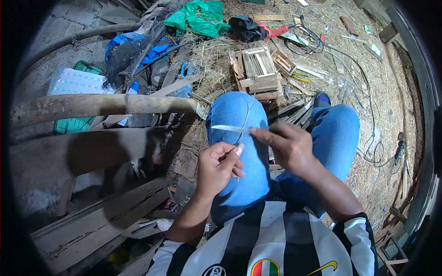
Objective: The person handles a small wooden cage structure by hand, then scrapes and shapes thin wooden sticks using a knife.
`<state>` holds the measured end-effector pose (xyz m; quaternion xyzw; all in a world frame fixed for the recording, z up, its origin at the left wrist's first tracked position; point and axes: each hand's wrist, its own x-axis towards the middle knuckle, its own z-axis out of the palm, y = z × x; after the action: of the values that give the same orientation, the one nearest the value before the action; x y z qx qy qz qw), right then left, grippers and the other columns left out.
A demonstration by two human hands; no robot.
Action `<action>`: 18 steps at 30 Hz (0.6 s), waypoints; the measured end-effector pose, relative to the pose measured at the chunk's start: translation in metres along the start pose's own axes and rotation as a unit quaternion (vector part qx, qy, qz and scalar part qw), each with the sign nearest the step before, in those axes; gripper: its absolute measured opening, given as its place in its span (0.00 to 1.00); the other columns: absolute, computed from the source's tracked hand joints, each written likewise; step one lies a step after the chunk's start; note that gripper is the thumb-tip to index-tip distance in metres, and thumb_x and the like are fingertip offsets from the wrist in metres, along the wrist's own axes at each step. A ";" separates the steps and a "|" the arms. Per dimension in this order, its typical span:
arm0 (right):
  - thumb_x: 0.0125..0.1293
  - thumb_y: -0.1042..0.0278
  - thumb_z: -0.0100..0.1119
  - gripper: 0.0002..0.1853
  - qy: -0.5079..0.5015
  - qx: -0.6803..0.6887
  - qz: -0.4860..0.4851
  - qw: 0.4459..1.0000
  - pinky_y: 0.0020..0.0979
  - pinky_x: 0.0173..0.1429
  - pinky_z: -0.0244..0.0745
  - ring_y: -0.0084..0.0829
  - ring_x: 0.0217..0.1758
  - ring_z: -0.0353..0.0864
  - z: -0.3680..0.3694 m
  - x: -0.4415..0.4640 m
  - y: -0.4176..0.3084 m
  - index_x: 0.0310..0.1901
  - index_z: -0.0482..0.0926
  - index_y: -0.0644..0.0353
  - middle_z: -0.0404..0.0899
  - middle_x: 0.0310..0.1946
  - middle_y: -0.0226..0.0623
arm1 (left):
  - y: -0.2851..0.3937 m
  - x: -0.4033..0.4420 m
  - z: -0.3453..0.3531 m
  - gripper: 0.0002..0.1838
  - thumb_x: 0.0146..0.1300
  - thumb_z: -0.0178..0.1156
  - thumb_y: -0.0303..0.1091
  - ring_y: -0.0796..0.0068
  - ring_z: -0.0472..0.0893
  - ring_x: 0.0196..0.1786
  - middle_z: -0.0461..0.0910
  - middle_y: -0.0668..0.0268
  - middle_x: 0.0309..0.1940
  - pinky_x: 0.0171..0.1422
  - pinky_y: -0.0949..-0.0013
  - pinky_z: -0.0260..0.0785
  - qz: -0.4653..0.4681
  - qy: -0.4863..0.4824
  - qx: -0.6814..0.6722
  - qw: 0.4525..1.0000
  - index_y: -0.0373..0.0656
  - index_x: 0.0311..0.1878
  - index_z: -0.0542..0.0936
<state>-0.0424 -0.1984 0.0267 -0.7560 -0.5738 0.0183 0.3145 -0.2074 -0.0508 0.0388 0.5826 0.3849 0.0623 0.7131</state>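
My right hand [291, 143] is closed around the handle of a knife, whose pale blade [229, 129] points left above my knee. Pinched between the thumb and fingers of my left hand [220, 166] is a thin, light strip [249, 110], possibly split wood or bamboo. The strip slants up and away from me, and the blade crosses it just beyond my left fingertips. Whether the edge touches the strip, I cannot tell. Both hands are over my leg in blue jeans [237, 106].
A wooden pole [106, 105] and planks lie at left. Ahead are small slatted wooden frames [258, 68], yellow-handled pliers [301, 77], a green plastic bag [198, 18] and a red power tool [275, 31] with a black cord. Straw and wood scraps litter the ground [382, 92].
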 end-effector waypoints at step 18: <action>0.52 0.68 0.69 0.30 -0.008 -0.032 -0.030 0.999 0.35 0.27 0.76 0.30 0.28 0.79 0.003 -0.001 0.004 0.60 0.85 0.35 0.76 0.31 0.26 | 0.002 0.002 -0.014 0.14 0.76 0.62 0.37 0.74 0.85 0.22 0.83 0.62 0.24 0.24 0.75 0.76 -0.031 -0.070 -0.029 0.997 0.34 0.40 0.82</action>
<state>-0.0408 -0.1988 0.0220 -0.7479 -0.5991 -0.0038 0.2859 -0.2141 -0.0376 0.0394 0.5525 0.3502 0.0107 0.7563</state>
